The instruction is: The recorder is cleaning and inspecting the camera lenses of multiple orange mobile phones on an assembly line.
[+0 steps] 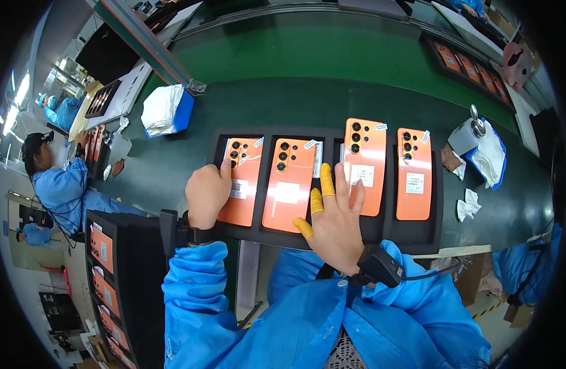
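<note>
holding the left hand (209,195) at the leftmost orange phone (247,200), beside its lenses (235,155), with fingers bent inward; hard to tell from this angle whether pinching anything. over the black tray (412,234) with the right hand (337,230), fingers spread apart, thumb and two others in yellow covers (326,179), between the second phone (288,206) and third phone (365,158), overlapping the latter in view. in one row along the tray, on a green surface (264,101): those three plus a fourth phone (413,161), backs up. to either side, white cloths (163,109) in blue boxes (184,112).
</note>
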Tool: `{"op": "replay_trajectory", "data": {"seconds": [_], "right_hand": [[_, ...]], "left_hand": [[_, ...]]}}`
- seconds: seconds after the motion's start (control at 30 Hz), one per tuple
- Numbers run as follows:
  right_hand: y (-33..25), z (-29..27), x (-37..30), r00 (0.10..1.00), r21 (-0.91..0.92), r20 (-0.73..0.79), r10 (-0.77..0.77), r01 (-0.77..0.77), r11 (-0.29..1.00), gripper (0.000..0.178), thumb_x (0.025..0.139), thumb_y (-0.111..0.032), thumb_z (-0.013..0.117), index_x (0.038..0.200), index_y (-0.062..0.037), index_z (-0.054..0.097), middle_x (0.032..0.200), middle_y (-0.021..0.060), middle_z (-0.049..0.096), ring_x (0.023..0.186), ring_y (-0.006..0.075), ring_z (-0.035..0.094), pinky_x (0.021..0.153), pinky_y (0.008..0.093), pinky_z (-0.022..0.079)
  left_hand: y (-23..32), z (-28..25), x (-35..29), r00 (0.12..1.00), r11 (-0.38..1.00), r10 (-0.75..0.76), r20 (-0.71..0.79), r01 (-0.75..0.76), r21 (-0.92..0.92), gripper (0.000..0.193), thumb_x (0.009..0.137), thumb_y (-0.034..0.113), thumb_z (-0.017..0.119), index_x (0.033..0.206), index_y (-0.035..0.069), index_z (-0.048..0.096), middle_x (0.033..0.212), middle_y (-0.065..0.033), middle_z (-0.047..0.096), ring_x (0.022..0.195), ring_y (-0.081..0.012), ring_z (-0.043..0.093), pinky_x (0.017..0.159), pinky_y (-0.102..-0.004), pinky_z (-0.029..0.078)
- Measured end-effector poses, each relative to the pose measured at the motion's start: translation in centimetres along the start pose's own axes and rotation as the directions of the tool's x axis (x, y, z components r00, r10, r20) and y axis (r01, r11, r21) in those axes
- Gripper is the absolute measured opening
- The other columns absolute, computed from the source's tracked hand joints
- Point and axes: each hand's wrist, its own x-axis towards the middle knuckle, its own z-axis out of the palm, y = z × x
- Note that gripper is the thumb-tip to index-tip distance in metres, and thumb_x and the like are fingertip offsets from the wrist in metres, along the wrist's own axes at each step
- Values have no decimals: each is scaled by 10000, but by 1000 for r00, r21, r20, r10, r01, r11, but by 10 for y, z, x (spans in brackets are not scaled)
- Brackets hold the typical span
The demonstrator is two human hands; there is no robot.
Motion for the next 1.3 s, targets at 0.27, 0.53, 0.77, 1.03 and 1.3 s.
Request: {"op": "replay_trajectory", "data": {"seconds": [0.27,0.53,0.77,1.03,1.3], "right_hand": [[-24,-4,13,993,152,-104,-64,80,985,590,831,-369,664,1182,94,568,1341,257,447,1375,405,264,1069,600,190],[-36,11,23,989,321,-147,-25,72,944,676,799,-432,702,1215,75,537,1263,216,509,1280,372,391,1044,499,315],[-38,-2,24,986,638,131,102,-163,752,852,801,-248,761,1429,33,258,1328,234,459,1138,353,555,933,420,476],[-14,8,35,929,705,253,271,-369,606,681,910,-105,574,1426,113,188,1028,241,638,811,300,643,674,355,504],[1,-47,40,820,808,513,255,-360,-467,364,975,-130,507,1292,25,417,1119,105,608,1008,209,633,865,352,549]], "left_hand": [[16,-32,-20,983,871,147,111,-75,-486,420,927,333,570,753,-50,572,637,-229,581,625,-403,598,570,-439,449],[-8,-19,-30,983,709,118,-143,-184,-680,242,967,188,524,939,-43,591,803,-143,654,732,-189,633,653,-336,487],[-29,-12,-41,960,-379,232,157,238,-895,241,1002,188,472,1121,4,573,1076,-69,639,968,-152,624,882,-306,497],[-4,-22,-60,866,-803,368,339,480,-353,280,1009,222,457,1158,1,544,1062,-120,630,966,-240,640,844,-330,558],[1,-26,-62,887,-858,229,402,379,-346,328,987,91,477,1232,-127,466,1283,-251,510,1188,-324,552,954,-323,548]]}}
